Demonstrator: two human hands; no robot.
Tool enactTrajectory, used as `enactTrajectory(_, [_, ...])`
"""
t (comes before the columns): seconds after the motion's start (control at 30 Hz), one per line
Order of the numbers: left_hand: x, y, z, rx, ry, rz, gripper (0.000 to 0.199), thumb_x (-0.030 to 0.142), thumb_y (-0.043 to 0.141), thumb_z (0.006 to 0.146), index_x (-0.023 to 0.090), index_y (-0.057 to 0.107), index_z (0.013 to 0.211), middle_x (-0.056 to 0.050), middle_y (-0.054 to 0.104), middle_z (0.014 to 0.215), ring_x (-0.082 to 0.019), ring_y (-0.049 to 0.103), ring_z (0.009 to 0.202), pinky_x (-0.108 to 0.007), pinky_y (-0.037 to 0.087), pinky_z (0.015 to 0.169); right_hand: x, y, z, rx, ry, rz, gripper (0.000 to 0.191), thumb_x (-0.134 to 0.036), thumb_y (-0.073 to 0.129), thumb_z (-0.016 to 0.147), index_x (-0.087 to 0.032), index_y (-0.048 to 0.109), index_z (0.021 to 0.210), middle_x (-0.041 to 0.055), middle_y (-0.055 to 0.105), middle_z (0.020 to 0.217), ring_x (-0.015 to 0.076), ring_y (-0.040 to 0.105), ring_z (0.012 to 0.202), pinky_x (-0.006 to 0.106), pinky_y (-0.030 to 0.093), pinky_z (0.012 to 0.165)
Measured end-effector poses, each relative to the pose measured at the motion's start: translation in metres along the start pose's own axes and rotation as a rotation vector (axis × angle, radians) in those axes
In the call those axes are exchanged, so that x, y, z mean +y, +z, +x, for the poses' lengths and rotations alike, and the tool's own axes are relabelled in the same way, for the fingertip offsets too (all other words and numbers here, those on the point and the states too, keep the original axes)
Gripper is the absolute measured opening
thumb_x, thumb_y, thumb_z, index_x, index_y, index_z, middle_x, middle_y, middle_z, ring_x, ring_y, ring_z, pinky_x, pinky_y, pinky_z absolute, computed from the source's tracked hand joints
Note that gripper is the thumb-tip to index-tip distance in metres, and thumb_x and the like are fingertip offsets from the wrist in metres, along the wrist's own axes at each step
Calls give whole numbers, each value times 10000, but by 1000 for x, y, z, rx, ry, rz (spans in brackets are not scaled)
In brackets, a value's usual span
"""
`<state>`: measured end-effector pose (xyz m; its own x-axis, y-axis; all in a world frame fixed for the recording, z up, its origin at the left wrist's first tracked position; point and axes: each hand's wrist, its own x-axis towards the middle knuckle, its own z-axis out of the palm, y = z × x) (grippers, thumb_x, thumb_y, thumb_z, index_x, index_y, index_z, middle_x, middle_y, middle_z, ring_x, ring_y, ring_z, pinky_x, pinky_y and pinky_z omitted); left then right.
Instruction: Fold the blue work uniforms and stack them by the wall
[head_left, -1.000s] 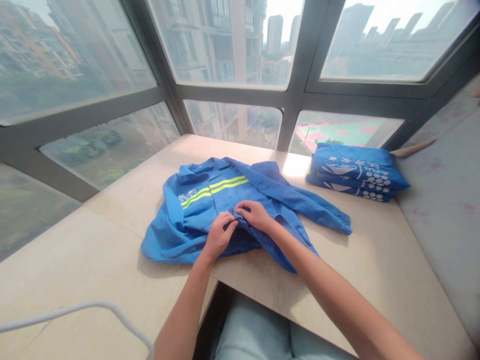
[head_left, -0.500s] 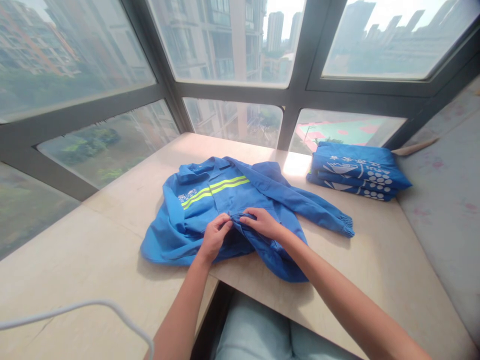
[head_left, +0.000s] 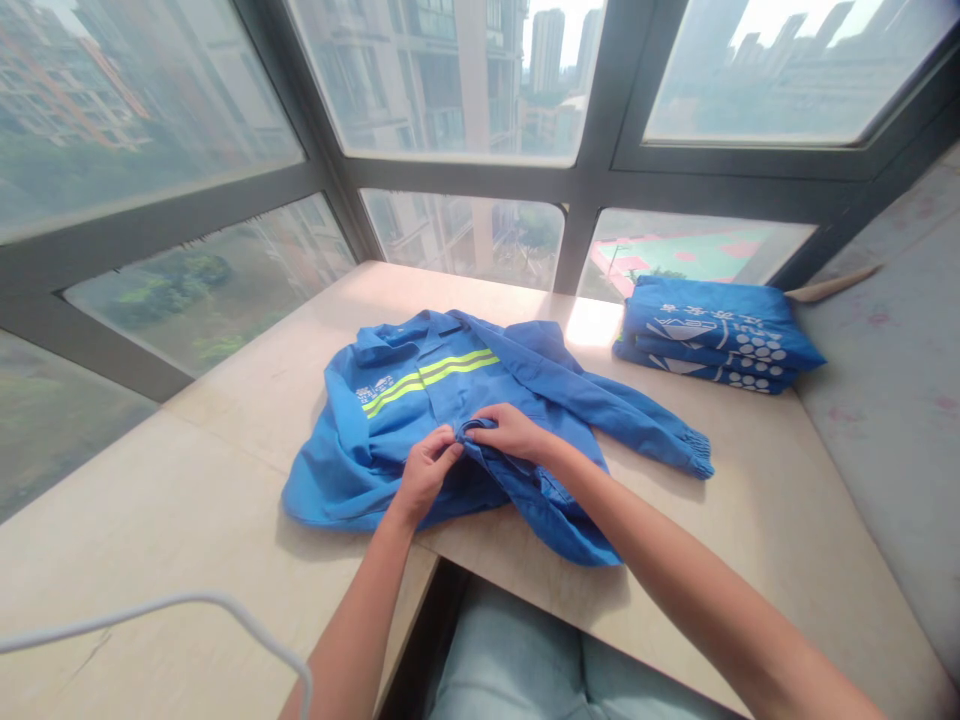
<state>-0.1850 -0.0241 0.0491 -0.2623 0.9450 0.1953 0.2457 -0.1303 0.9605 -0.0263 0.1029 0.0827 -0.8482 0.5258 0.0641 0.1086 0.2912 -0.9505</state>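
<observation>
A blue work jacket (head_left: pixel 390 440) with two yellow-green stripes across the chest lies front up, its collar toward the window. One sleeve folds over the front and stretches out to the right. My left hand (head_left: pixel 427 468) pinches the front edge near the middle of the jacket. Close beside it, my right hand (head_left: pixel 504 434) grips the same front opening, lifting and folding the cloth between thumb and fingers. Below the hands the lower front gapes apart. Any button or fastener at the fingertips is too small to make out.
Folded blue garments with white print (head_left: pixel 709 335) are stacked at the back right of the wooden table (head_left: pixel 187 480). A white cable (head_left: pixel 187 598) curves across the lower left. Framed windows stand behind, a patterned wall (head_left: pixel 885 400) on the right. The table's front edge has a cut-out over my legs.
My right hand has shifted slightly left and up, bunching the front edge closer against my left fingers. My left hand stays almost in place. The jacket lies as before.
</observation>
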Motion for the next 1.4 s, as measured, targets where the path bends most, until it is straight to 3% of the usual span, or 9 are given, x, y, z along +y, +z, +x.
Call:
enactTrajectory(0.23, [24, 36, -3, -46, 291, 313, 150, 316, 638, 940, 211, 737, 900, -40, 671, 861, -192, 593, 865, -344, 458, 856, 26, 4, 5, 252, 151, -496, 166, -327, 618, 879, -202, 689, 794, 40, 715, 798, 186, 633, 775, 255, 397, 684])
enactTrajectory(0.4, [31, 16, -23, -314, 493, 626, 183, 210, 580, 961, 248, 746, 1028, -47, 709, 899, -205, 618, 913, -380, 463, 880, 49, -51, -19, 575, 166, -332, 180, -356, 605, 868, -202, 691, 904, 39, 740, 922, 213, 667, 898, 294, 464, 814])
enactTrajectory(0.57, [27, -19, -42, -325, 384, 501, 393, 55, 441, 896, 257, 743, 1047, -63, 712, 1161, -216, 635, 1111, -382, 485, 973, 40, -85, -53, 403, 191, -620, 169, -254, 577, 880, -190, 693, 985, 77, 728, 982, 247, 645, 941, 331, 459, 840])
enactTrajectory(0.63, [29, -19, -39, -131, 293, 537, 365, 92, 450, 902, 250, 731, 1070, -66, 715, 1160, -232, 633, 1121, -396, 474, 993, 26, -72, -55, 357, 235, -863, 258, -118, 529, 859, -161, 692, 1056, 135, 706, 1082, 276, 614, 1033, 351, 435, 876])
enactTrajectory(0.73, [32, -8, -25, 81, 144, 742, 211, 274, 575, 922, 226, 717, 1072, -86, 725, 1117, -285, 624, 1103, -434, 441, 985, 2, -38, -43, 292, 22, -1008, 379, -53, 486, 861, -156, 658, 1182, 150, 654, 1234, 267, 540, 1182, 353, 383, 986])
enactTrajectory(0.83, [30, 3, -10, -36, 25, 851, 237, 422, 682, 869, 219, 732, 981, -78, 740, 975, -278, 651, 959, -402, 436, 899, -13, -10, -26, 112, -131, -999, 206, -207, 547, 931, -180, 696, 1071, 122, 690, 1123, 259, 555, 1137, 397, 309, 1077])
enactTrajectory(1.03, [18, 19, -1, -193, -91, 970, 176, 327, 614, 912, 231, 757, 949, -65, 705, 902, -238, 647, 870, -331, 396, 766, -7, 5, -15, -76, 66, -890, 138, -287, 681, 887, -194, 727, 978, 76, 738, 994, 229, 643, 1005, 347, 369, 957])
enactTrajectory(1.2, [13, 28, -3, -120, -53, 970, 271, 169, 461, 954, 201, 726, 908, -76, 665, 881, -220, 621, 836, -321, 375, 733, 1, 14, -23, -53, 59, -801, 207, -251, 566, 957, -178, 759, 955, 97, 753, 993, 222, 672, 929, 284, 399, 794])
enactTrajectory(1.4, [4, 22, -3, -13, 24, 524, 261, 169, 490, 925, 188, 620, 700, -24, 584, 748, -172, 561, 729, -280, 397, 686, 10, 12, -22, -27, -98, -611, 183, -214, 588, 952, -189, 762, 1001, 63, 743, 979, 190, 655, 919, 254, 427, 801])
